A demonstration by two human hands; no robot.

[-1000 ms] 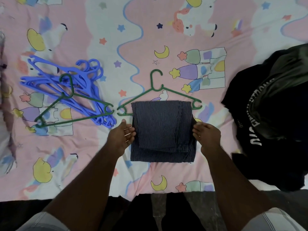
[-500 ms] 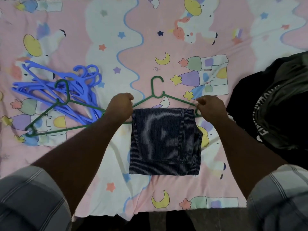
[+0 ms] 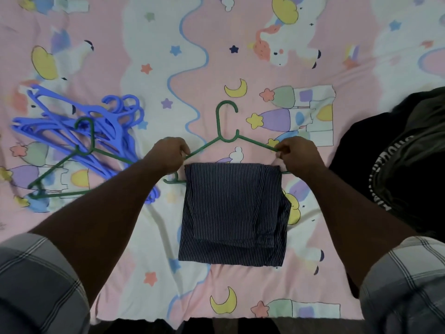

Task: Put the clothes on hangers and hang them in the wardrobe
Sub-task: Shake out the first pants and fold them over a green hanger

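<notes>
A green hanger (image 3: pixel 222 131) lies flat on the bed, hook pointing away from me. A folded dark navy pinstriped garment (image 3: pixel 232 213) is draped over its lower bar and spreads toward me. My left hand (image 3: pixel 169 154) grips the hanger's left shoulder arm with curled fingers. My right hand (image 3: pixel 298 156) pinches the right shoulder arm near its end, just above the garment's top right corner. The hanger's lower bar is mostly hidden under the cloth.
A pile of blue hangers (image 3: pixel 79 133) with another green hanger (image 3: pixel 72 165) on top lies at the left. A heap of black clothes (image 3: pixel 397 169) with white lettering sits at the right. The bed's near edge (image 3: pixel 216 320) runs along the bottom.
Both hands moved up from the sides of the folded garment to the hanger's two shoulder arms and took hold of them. The view has come closer to the bed.
</notes>
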